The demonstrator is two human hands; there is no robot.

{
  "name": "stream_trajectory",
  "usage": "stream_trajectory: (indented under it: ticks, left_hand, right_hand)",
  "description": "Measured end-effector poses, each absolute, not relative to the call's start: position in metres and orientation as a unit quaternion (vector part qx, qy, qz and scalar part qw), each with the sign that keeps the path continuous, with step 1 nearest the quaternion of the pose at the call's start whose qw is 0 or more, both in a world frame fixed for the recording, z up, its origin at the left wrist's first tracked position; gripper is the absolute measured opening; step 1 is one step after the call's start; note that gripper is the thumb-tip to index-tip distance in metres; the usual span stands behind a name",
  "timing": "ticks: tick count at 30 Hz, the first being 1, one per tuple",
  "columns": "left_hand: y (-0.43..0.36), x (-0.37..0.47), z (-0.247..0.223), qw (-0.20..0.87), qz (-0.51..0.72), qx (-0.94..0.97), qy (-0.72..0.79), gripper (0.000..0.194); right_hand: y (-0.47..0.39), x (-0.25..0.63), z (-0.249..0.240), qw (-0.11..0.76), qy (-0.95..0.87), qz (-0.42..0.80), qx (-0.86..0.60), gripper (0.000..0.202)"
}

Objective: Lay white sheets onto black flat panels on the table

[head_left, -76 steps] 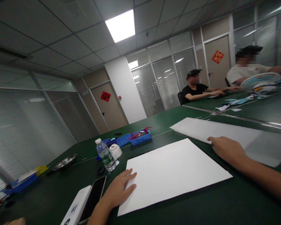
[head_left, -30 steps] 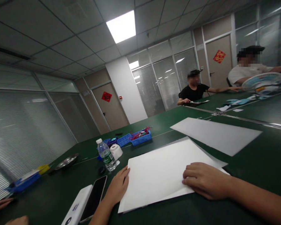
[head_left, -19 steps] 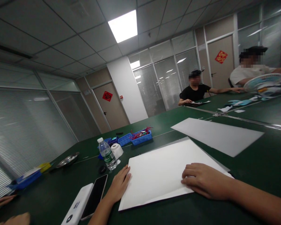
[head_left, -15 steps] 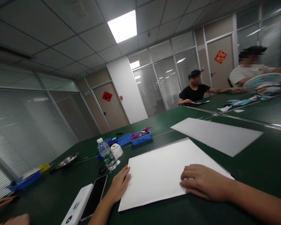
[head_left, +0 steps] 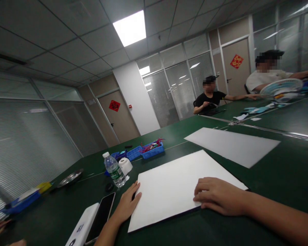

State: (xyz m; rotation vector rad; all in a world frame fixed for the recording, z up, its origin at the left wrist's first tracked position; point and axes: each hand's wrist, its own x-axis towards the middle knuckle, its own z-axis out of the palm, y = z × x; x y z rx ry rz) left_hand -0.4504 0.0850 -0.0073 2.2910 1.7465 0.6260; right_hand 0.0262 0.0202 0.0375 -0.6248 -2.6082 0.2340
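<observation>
A white rectangular sheet (head_left: 169, 186), thick-looking like a board, lies flat on the green table in front of me. My left hand (head_left: 128, 201) rests at its left edge, fingers stretched along the side and thumb apart at the rim. My right hand (head_left: 218, 196) is closed over the near edge, fingers curled on top and thumb low at the rim; its underside is hidden. Beyond the sheet lies a larger pale sheet (head_left: 233, 145). Left of my left hand are a dark-screened phone (head_left: 101, 217) and a white box-shaped device (head_left: 83, 223).
A water bottle (head_left: 114, 172) stands beyond my left hand, beside a white roll (head_left: 125, 166). Blue trays (head_left: 152, 153) hold red bits. A metal dish (head_left: 70, 178) and blue tray (head_left: 22, 203) lie left. Two people (head_left: 209, 97) sit across; another person's hands show bottom left.
The grey strip along the white sheet's far edge no longer shows. My view has shifted slightly; both hands stay at the sheet. The person in black has raised a hand.
</observation>
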Motion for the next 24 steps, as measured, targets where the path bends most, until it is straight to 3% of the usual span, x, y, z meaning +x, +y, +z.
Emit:
stream_trajectory:
  ticks: [9, 16, 19, 22, 24]
  left_hand:
    - [0.083, -0.452, -0.005, 0.108, 0.205, 0.778, 0.584, 0.068]
    - [0.082, -0.452, -0.006, 0.112, 0.198, 0.777, 0.588, 0.067]
    - [0.083, -0.454, -0.007, 0.114, 0.196, 0.778, 0.586, 0.067]
    - [0.084, -0.455, -0.007, 0.112, 0.195, 0.779, 0.585, 0.068]
    - [0.085, -0.456, -0.007, 0.111, 0.194, 0.779, 0.585, 0.068]
  right_hand:
    - [0.018, 0.026, 0.042, 0.231, -0.933, 0.131, -0.245, 0.029]
    - [0.087, 0.115, 0.018, 0.309, -0.814, -0.068, -0.487, 0.043]
    - [0.118, 0.169, -0.009, 0.261, -0.734, -0.112, -0.617, 0.06]
    - [0.132, 0.2, -0.03, 0.177, -0.661, -0.047, -0.728, 0.078]
    - [0.133, 0.202, -0.035, 0.151, -0.642, -0.012, -0.752, 0.079]
